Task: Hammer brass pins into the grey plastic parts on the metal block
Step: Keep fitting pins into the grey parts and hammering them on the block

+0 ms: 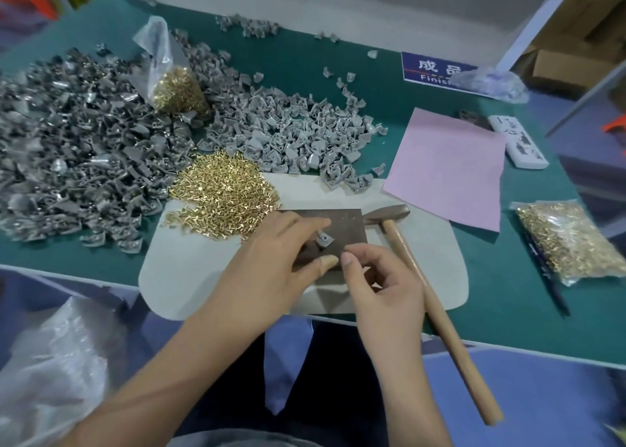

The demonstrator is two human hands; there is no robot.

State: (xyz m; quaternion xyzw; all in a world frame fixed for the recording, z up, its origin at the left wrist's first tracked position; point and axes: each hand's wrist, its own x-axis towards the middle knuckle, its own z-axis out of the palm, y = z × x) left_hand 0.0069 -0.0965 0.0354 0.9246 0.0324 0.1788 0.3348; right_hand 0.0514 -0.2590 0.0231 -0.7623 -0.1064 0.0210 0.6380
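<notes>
— Fingers first: what are they doing?

— Left hand [271,260] has its fingers [311,225] and taped thumb curled round a grey plastic part [323,239], holding it down on the metal block [342,230]. Right hand [379,277] sits just beside it, fingers bent inward with thumb and forefinger tips close; whether a brass pin is pinched there I cannot tell.

— And where does the block sit?

— On a pale mat [183,277] at the near edge of the tabletop [525,294], about midway along it. The hammer [423,277] lies untouched just right of the block, its handle overhanging the near edge.

— How should the step go, then?

— I'd judge a pin is being seated. Keep the part flat on the block, stand the pin upright in its hole, and move the holding fingers clear before tapping lightly.

— Supplies?

— Beyond the block, touching its far-left corner, lies the loose pile of brass pins [223,189]. Further back are heaps of grey parts [298,138], darker ones toward the left edge, with a bag of pins [176,81] standing among them.
</notes>
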